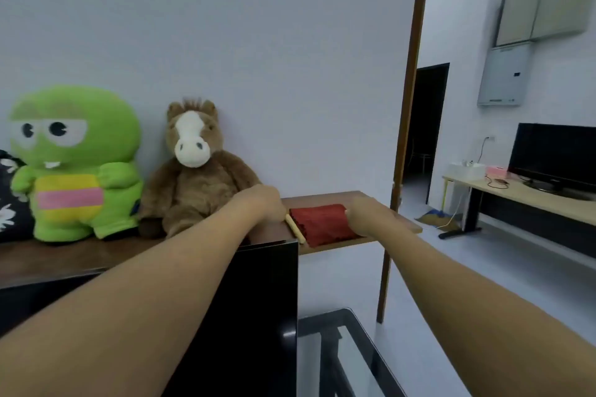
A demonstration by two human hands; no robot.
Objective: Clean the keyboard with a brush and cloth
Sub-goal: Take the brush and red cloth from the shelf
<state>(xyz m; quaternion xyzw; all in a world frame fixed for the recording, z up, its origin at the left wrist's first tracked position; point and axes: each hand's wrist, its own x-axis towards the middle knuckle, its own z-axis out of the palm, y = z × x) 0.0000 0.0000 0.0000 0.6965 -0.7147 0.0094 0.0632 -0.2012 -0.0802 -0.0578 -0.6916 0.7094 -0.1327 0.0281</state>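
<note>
Early stage, I judge: the pale wooden-handled brush (295, 229) and folded red cloth (322, 222) lie side by side on the brown wooden shelf (316, 198) at mid-frame. I see no keyboard, so all brushing and wiping is left. My left hand (263, 203) is at the brush's far end and my right hand (367, 214) touches the cloth's right edge; with the fingers hidden, I cannot tell either grip.

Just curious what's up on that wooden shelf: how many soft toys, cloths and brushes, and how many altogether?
Soft toys: 2, green toy and brown horse
Red cloth: 1
Brush: 1
Total: 4
</note>
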